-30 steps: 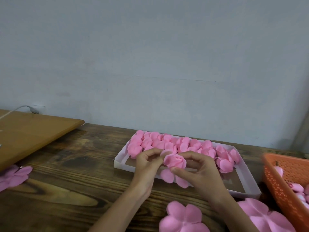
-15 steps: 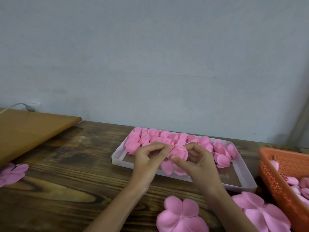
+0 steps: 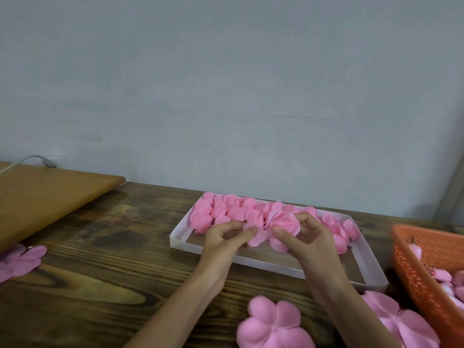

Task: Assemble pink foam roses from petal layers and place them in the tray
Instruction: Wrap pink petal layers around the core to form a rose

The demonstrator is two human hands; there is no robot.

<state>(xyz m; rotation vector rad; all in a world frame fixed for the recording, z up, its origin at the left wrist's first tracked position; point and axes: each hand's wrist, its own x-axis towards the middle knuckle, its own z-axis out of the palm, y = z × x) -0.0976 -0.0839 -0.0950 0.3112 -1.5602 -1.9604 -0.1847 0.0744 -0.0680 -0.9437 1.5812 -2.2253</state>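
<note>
I see half-built pink foam rose (image 3: 282, 222) held over middle of shallow white cardboard tray (image 3: 263, 262). Left hand (image 3: 224, 238) pinches one loose outer petal. Right hand (image 3: 310, 241) grips rose body, thumb and fingers curled round it. Row of finished pink roses (image 3: 226, 209) fills tray's far side. Flat pink five-lobed petal layer (image 3: 271, 325) lies on dark wooden table (image 3: 100, 272), nearer me than tray. Orange plastic basket (image 3: 426, 259) sits right of tray.

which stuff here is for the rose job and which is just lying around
Job: half-made rose pinched by left hand and right hand; white tray; finished roses; flat petal layers; orange basket of pink pieces.
Lying about: wooden board; grey cable.
</note>
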